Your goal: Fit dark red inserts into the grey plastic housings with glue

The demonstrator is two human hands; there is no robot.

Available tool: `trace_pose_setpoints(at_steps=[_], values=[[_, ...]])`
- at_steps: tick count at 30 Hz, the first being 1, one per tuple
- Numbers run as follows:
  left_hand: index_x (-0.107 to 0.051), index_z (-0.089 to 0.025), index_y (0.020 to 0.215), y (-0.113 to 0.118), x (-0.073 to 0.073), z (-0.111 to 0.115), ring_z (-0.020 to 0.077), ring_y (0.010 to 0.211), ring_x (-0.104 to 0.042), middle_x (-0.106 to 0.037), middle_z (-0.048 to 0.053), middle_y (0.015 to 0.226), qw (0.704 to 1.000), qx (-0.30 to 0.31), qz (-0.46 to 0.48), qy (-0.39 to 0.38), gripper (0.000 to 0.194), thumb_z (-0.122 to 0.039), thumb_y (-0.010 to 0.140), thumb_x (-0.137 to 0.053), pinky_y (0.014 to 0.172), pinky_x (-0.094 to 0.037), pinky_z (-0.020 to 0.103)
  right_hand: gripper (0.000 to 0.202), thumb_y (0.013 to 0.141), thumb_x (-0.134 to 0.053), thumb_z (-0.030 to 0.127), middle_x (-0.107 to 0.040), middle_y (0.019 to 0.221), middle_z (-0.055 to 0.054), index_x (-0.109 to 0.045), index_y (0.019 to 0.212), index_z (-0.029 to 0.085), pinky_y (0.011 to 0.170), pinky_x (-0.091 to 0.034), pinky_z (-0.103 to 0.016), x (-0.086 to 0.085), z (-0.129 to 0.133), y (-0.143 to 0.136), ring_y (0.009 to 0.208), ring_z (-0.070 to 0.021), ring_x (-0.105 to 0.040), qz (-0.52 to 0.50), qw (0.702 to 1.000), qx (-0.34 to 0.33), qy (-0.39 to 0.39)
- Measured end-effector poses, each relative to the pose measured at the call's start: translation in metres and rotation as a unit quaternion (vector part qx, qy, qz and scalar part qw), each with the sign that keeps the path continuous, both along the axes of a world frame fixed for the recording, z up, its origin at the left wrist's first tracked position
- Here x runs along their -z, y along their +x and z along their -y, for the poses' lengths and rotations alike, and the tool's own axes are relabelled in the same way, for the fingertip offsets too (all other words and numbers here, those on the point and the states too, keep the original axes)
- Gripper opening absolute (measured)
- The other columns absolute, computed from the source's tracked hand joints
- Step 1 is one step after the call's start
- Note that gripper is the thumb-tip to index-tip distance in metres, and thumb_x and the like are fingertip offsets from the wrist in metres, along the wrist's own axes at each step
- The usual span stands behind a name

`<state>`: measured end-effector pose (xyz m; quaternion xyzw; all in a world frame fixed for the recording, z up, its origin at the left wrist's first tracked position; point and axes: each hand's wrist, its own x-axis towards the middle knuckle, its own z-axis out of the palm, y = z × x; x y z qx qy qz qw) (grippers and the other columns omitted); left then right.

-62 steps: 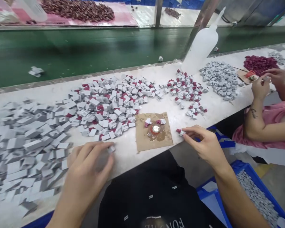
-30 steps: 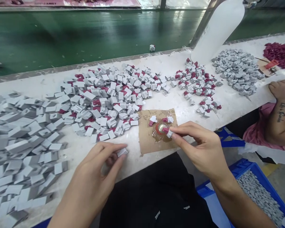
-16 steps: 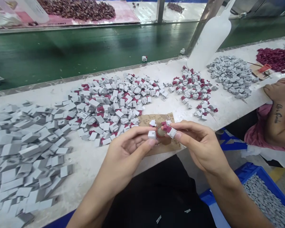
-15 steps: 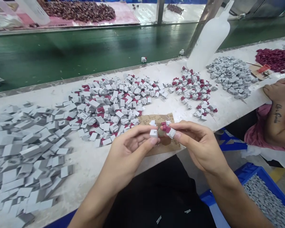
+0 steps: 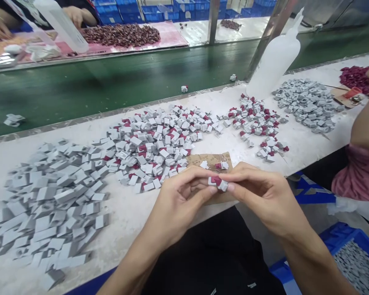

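Note:
Both of my hands meet above the table's front edge. My left hand pinches a small grey plastic block between thumb and fingertips. In my right hand is a small grey-and-maroon plastic piece, also pinched. The block and the piece touch, the maroon part lying between the grey ones; whether they are fully joined I cannot tell. Behind my fingers lies a stained brown cardboard bearing a grey piece and a grey-and-maroon piece.
Loose grey blocks are heaped at left, grey-and-maroon pieces in the middle. A white squeeze bottle stands at the back beside a post. Beyond runs a green conveyor belt. A co-worker's arm is at right, above a blue bin.
My hands have come together, bringing the grey block against the maroon part of the other piece. The camera view has tilted up; the co-worker's arm at right has reached towards the maroon pile.

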<state>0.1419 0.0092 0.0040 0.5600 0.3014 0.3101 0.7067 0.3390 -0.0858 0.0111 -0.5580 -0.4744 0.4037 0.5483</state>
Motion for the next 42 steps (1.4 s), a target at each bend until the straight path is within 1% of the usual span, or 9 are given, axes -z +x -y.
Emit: trace_pose_setpoints(at_steps=[6, 10, 14, 19, 28, 31, 35, 38, 42], values=[[-0.089, -0.030, 0.120, -0.017, -0.041, 0.001, 0.0211, 0.110, -0.082, -0.087, 0.003, 0.119, 0.991, -0.004, -0.066, 0.115, 0.012, -0.028, 0.109, -0.084, 0.097, -0.067, 0.030, 0.023, 0.109, -0.086, 0.025, -0.088, 0.109, -0.002, -0.096, 0.120, 0.043, 0.082, -0.068, -0.032, -0.035, -0.003, -0.007, 0.100, -0.0224, -0.084, 0.081, 0.996, -0.011, 0.048], [-0.088, -0.030, 0.120, -0.021, -0.062, -0.047, 0.0240, 0.103, -0.079, -0.086, 0.005, 0.114, 0.957, -0.049, -0.159, 0.239, 0.015, -0.033, 0.108, -0.082, 0.093, -0.065, 0.036, 0.023, 0.104, -0.091, 0.033, -0.090, 0.118, -0.004, -0.094, 0.126, 0.040, 0.083, -0.072, -0.037, -0.043, -0.034, 0.003, 0.102, -0.0261, -0.086, 0.132, 0.990, 0.020, 0.055], [-0.088, -0.025, 0.112, -0.022, -0.064, -0.146, 0.0285, 0.100, -0.076, -0.087, 0.011, 0.116, 0.879, -0.178, -0.342, 0.280, 0.016, -0.035, 0.101, -0.083, 0.092, -0.064, 0.041, 0.024, 0.104, -0.087, 0.035, -0.091, 0.115, -0.011, -0.094, 0.125, 0.024, 0.093, -0.073, -0.044, -0.035, -0.110, 0.030, 0.105, -0.0289, -0.085, 0.226, 0.969, 0.084, 0.059], [-0.083, -0.015, 0.112, -0.019, -0.045, -0.259, 0.0294, 0.104, -0.079, -0.085, 0.013, 0.118, 0.809, -0.252, -0.500, 0.180, 0.023, -0.031, 0.098, -0.091, 0.097, -0.064, 0.042, 0.037, 0.106, -0.066, 0.006, -0.089, 0.128, -0.016, -0.088, 0.136, 0.013, 0.113, -0.066, -0.049, -0.010, -0.242, 0.030, 0.113, -0.0288, -0.083, 0.393, 0.920, 0.011, -0.003], [-0.075, -0.018, 0.145, -0.027, -0.028, -0.315, 0.0309, 0.130, -0.078, -0.077, 0.014, 0.148, 0.757, -0.216, -0.596, 0.158, 0.043, -0.045, 0.113, -0.081, 0.111, -0.068, 0.055, 0.033, 0.112, -0.084, 0.038, -0.079, 0.149, -0.015, -0.081, 0.139, 0.019, 0.116, -0.066, -0.055, 0.007, -0.384, -0.029, 0.133, -0.0322, -0.078, 0.453, 0.887, -0.086, -0.031], [-0.079, -0.016, 0.140, -0.060, -0.040, -0.294, 0.0304, 0.127, -0.079, -0.081, 0.015, 0.146, 0.754, -0.194, -0.597, 0.190, 0.036, -0.036, 0.110, -0.081, 0.113, -0.065, 0.047, 0.019, 0.099, -0.089, 0.017, -0.088, 0.133, -0.022, -0.092, 0.117, 0.011, 0.125, -0.058, -0.057, -0.001, -0.377, -0.023, 0.134, -0.0406, -0.081, 0.439, 0.896, -0.069, -0.024], [-0.086, -0.022, 0.113, -0.117, -0.059, -0.215, 0.0367, 0.130, -0.076, -0.086, 0.012, 0.134, 0.752, -0.143, -0.598, 0.237, 0.020, -0.031, 0.097, -0.077, 0.118, -0.058, 0.046, 0.052, 0.107, -0.065, 0.043, -0.092, 0.120, -0.015, -0.094, 0.122, 0.002, 0.090, -0.062, -0.044, -0.019, -0.309, 0.017, 0.098, -0.0309, -0.089, 0.385, 0.920, -0.069, -0.003], [-0.086, -0.024, 0.102, -0.157, -0.056, -0.144, 0.0499, 0.139, -0.066, -0.084, 0.017, 0.121, 0.729, -0.133, -0.613, 0.274, 0.027, -0.046, 0.091, -0.074, 0.123, -0.051, 0.065, 0.031, 0.091, -0.094, 0.052, -0.091, 0.091, -0.011, -0.098, 0.110, 0.028, 0.066, -0.065, -0.045, -0.022, -0.220, 0.050, 0.068, -0.0267, -0.079, 0.341, 0.937, -0.080, -0.009], [-0.086, -0.025, 0.109, -0.181, -0.033, -0.098, 0.0540, 0.136, -0.064, -0.079, 0.022, 0.123, 0.666, -0.156, -0.654, 0.324, 0.046, -0.061, 0.095, -0.063, 0.118, -0.051, 0.071, 0.043, 0.095, -0.083, 0.085, -0.092, 0.118, -0.012, -0.098, 0.108, 0.046, 0.074, -0.068, -0.055, -0.001, -0.106, 0.069, 0.094, -0.0338, -0.088, 0.343, 0.939, 0.008, 0.011]])
